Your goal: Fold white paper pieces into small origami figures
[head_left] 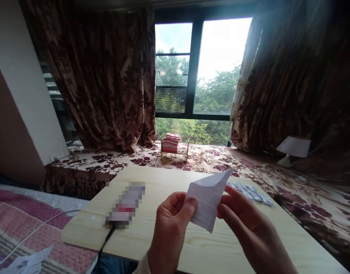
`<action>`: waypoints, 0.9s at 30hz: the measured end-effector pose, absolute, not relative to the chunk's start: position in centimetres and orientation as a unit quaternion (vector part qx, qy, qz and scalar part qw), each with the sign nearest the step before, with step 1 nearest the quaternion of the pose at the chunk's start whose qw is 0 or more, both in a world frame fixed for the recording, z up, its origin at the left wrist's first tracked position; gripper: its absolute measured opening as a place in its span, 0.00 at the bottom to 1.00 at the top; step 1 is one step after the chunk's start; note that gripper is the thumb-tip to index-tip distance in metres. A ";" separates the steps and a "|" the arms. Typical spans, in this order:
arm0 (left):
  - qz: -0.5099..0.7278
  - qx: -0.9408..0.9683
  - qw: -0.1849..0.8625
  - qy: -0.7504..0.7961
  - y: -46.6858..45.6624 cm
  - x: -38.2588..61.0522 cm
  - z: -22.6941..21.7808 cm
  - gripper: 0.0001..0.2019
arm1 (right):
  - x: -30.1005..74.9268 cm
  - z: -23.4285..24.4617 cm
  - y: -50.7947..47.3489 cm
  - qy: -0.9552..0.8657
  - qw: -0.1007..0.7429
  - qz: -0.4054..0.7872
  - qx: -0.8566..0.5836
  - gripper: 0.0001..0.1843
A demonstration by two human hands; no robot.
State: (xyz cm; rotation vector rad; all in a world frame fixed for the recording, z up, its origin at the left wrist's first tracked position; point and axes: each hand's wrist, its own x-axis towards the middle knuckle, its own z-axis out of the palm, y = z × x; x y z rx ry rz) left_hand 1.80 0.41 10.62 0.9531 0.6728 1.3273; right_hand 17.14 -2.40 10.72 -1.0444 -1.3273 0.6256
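Observation:
My left hand (175,224) pinches the left edge of a small sheet of paper (206,203) between thumb and fingers. Faint lines of print cover the sheet, and its upper right corner curls up. At the right edge, the thumb and fingers of my right hand (246,220) close on the paper; some fingertips are hidden behind it. The sheet is held above a light wooden table (160,190). Beyond my right hand, several narrow folded paper pieces (250,192) lie in a group on the tabletop.
A blurred-out phone-like object (126,207) with a black cable lies at the table's left. Loose papers (29,262) rest on the striped bedspread (69,236). On the window ledge stand a small rack with folded red-and-white cloths (171,143) and a white lamp (294,147).

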 end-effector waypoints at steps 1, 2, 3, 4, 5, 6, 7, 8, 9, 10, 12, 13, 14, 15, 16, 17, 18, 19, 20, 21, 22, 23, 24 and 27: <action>0.571 0.422 0.642 0.290 0.1 1.9 10.5 0.13 | 16.7 10.9 -2.7 -0.571 0.629 0.292 -0.441 0.21; 0.557 0.433 0.647 0.289 0.0 1.8 10.5 0.13 | 16.3 11.2 -2.9 -0.571 0.631 0.310 -0.424 0.20; 0.544 0.448 0.648 0.290 -0.1 1.6 10.5 0.13 | 16.1 11.5 -3.1 -0.561 0.641 0.321 -0.414 0.19; 0.533 0.469 0.642 0.291 -0.1 1.4 10.7 0.13 | 15.9 11.8 -3.2 -0.557 0.645 0.331 -0.405 0.19; 0.530 0.488 0.627 0.295 0.0 1.1 10.9 0.12 | 15.8 12.1 -3.3 -0.554 0.644 0.343 -0.400 0.19; 0.536 0.513 0.601 0.297 0.3 0.7 11.1 0.11 | 15.8 12.3 -3.4 -0.555 0.639 0.353 -0.399 0.19; 0.545 0.541 0.567 0.300 0.6 0.3 11.5 0.10 | 15.9 12.5 -3.5 -0.558 0.630 0.362 -0.401 0.18; 0.547 0.576 0.528 0.300 1.0 0.0 11.8 0.09 | 16.0 12.6 -3.5 -0.564 0.619 0.368 -0.404 0.18; 0.546 0.610 0.490 0.300 1.4 -0.3 12.1 0.09 | 16.0 12.6 -3.4 -0.571 0.609 0.372 -0.407 0.17; 0.539 0.642 0.455 0.301 1.7 -0.6 12.3 0.08 | 16.1 12.6 -3.4 -0.577 0.600 0.372 -0.411 0.16; 0.527 0.683 0.405 0.302 2.2 -0.9 12.5 0.04 | 16.1 12.5 -3.1 -0.581 0.591 0.368 -0.421 0.16; 0.522 0.691 0.397 0.305 2.3 -1.0 12.5 0.04 | 16.0 12.4 -2.9 -0.577 0.591 0.370 -0.426 0.16; 0.519 0.691 0.400 0.306 2.4 -1.0 12.5 0.04 | 15.9 12.2 -2.8 -0.568 0.593 0.378 -0.427 0.16; 0.516 0.684 0.415 0.307 2.4 -1.0 12.4 0.04 | 15.7 12.0 -2.6 -0.557 0.593 0.394 -0.427 0.16; 0.512 0.672 0.440 0.306 2.4 -1.0 12.2 0.05 | 15.5 11.8 -2.4 -0.545 0.593 0.415 -0.424 0.16; 0.506 0.656 0.470 0.304 2.3 -1.0 12.1 0.06 | 15.3 11.6 -2.2 -0.534 0.590 0.436 -0.421 0.16; 0.499 0.638 0.502 0.302 2.2 -1.0 11.9 0.07 | 15.1 11.3 -2.0 -0.524 0.587 0.454 -0.419 0.16; 0.493 0.619 0.533 0.300 2.1 -1.0 11.8 0.07 | 14.9 11.1 -1.9 -0.516 0.584 0.467 -0.417 0.16; 0.487 0.600 0.561 0.298 2.1 -1.1 11.7 0.08 | 14.7 10.9 -1.7 -0.510 0.584 0.475 -0.417 0.16; 0.479 0.584 0.586 0.293 2.1 -1.1 11.7 0.08 | 14.6 10.7 -1.6 -0.504 0.585 0.479 -0.418 0.15; 0.471 0.571 0.608 0.287 2.1 -1.2 11.6 0.09 | 14.5 10.6 -1.5 -0.498 0.585 0.484 -0.419 0.14; 0.463 0.561 0.627 0.280 2.2 -1.2 11.6 0.10 | 14.5 10.4 -1.3 -0.492 0.584 0.489 -0.422 0.14; 0.455 0.552 0.643 0.274 2.4 -1.2 11.5 0.11 | 14.5 10.3 -1.2 -0.487 0.581 0.494 -0.426 0.14; 0.439 0.514 0.684 0.273 2.7 -1.2 11.2 0.14 | 14.9 9.9 -1.0 -0.492 0.576 0.486 -0.435 0.15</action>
